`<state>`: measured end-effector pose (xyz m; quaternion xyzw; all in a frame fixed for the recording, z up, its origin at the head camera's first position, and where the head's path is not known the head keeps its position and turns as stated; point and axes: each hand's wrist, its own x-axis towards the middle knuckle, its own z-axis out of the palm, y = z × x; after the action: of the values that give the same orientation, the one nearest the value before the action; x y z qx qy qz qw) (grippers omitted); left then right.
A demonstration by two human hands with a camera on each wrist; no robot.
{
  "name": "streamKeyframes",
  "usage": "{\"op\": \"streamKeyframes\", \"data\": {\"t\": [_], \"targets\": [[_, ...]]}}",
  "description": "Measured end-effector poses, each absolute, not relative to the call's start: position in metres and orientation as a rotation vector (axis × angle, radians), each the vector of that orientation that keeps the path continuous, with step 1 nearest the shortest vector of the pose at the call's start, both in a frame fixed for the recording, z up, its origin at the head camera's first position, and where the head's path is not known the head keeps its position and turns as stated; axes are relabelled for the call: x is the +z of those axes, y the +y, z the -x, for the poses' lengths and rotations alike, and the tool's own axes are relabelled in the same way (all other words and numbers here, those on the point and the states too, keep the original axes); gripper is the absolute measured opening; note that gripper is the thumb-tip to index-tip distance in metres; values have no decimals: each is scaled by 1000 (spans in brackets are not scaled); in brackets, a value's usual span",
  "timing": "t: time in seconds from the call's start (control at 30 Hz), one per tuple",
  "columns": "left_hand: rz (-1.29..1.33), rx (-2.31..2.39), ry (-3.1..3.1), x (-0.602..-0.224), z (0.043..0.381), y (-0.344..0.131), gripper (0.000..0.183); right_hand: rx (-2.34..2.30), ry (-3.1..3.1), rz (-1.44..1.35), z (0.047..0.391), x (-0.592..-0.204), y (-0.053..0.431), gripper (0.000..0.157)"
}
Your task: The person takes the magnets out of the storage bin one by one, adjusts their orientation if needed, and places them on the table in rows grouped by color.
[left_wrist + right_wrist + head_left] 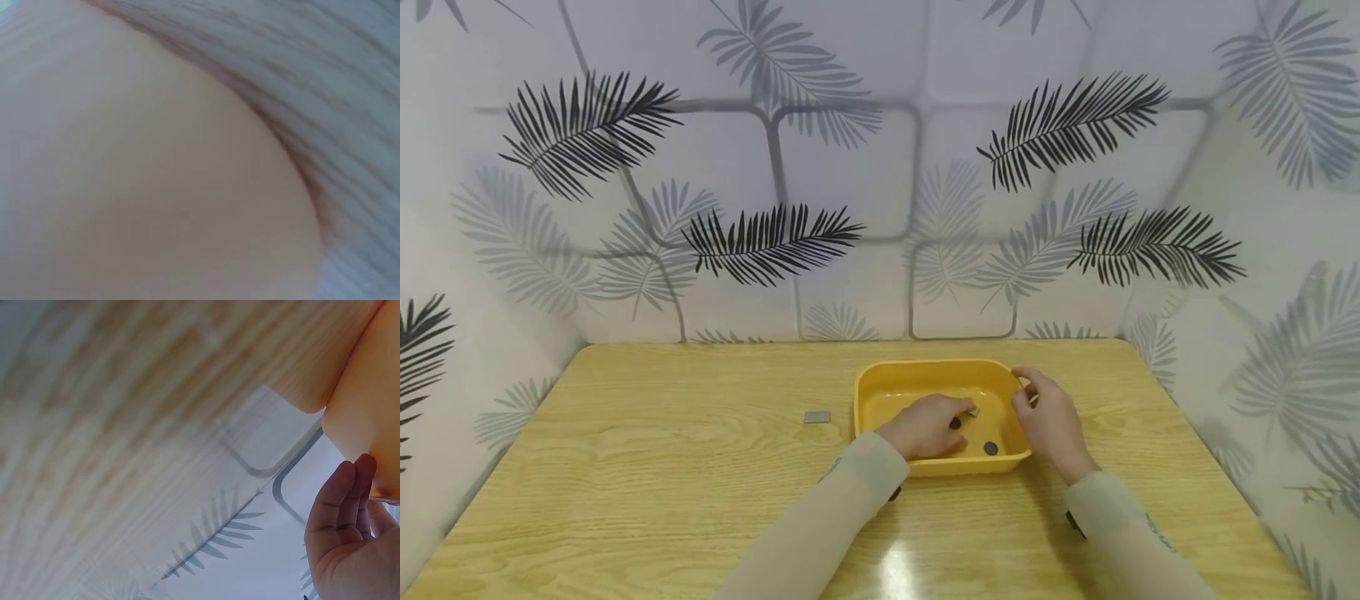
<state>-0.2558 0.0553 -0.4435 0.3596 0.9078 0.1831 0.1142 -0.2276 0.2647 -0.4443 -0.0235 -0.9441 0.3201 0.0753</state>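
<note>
A yellow plastic tray [880, 374] sits on the table, with two dark round discs, one of them a dark disc [991, 448] near its front wall. My left hand [927, 427] reaches inside, palm down. Its fingertips touch a small grey rectangular piece [973, 412] on the tray floor, while the thumb stays apart from them. At the right end, my right hand [1055, 421] grips the tray's rim between thumb and fingers. In the right wrist view its fingers [337, 481] lie against the outer wall. A pale blurred surface fills most of the left wrist view.
Left of the tray, a flat grey rectangular piece [817, 417] lies on the wood-grain table [647, 467]. Behind the table's far edge stands a wall [850, 183] with a leaf pattern; similar patterned surfaces flank both sides.
</note>
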Motion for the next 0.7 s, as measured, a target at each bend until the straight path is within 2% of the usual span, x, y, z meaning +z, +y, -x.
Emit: {"op": "streamKeyframes", "data": {"t": [0.4, 0.7], "targets": [[-1195, 348, 2693, -445, 256, 40, 43, 958, -2822, 57, 228, -445, 266, 41], [-1160, 158, 2652, -438, 251, 31, 45, 973, -2825, 63, 227, -444, 265, 42]]}}
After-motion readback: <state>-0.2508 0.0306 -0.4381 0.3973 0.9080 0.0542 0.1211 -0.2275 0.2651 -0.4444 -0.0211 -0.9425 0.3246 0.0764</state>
